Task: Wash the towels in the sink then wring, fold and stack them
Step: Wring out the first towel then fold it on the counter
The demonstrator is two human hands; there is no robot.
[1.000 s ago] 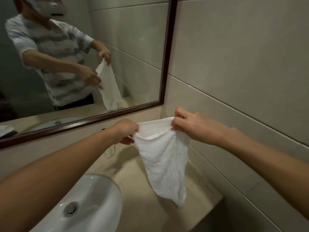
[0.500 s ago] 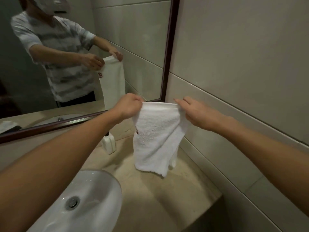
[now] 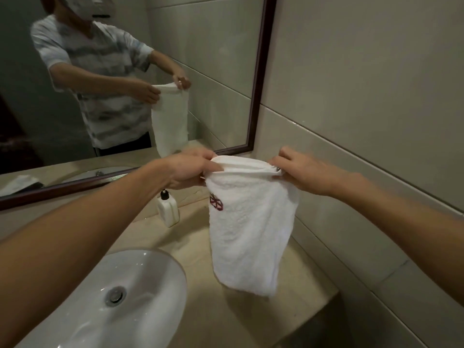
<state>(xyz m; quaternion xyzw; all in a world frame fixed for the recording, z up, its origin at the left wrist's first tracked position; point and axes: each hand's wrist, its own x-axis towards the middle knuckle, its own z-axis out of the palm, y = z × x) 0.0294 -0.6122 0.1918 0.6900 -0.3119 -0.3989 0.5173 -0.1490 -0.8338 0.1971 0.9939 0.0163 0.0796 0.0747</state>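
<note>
A white towel (image 3: 251,229) with a small red emblem hangs doubled over in the air above the counter, right of the sink (image 3: 120,297). My left hand (image 3: 188,169) pinches its upper left corner. My right hand (image 3: 301,172) pinches the upper right corner. The top edge is stretched between both hands, and the lower end dangles just above the beige counter (image 3: 251,320). The white sink basin is empty, with its metal drain showing.
A white soap dispenser (image 3: 167,209) with a black pump stands at the back of the counter, left of the towel. A dark-framed mirror (image 3: 258,96) covers the wall behind. A tiled wall (image 3: 364,109) runs close along the right.
The towel went from hanging in a long loose point to a shorter doubled fold. My hands spread its top edge flat, and the red emblem now faces me.
</note>
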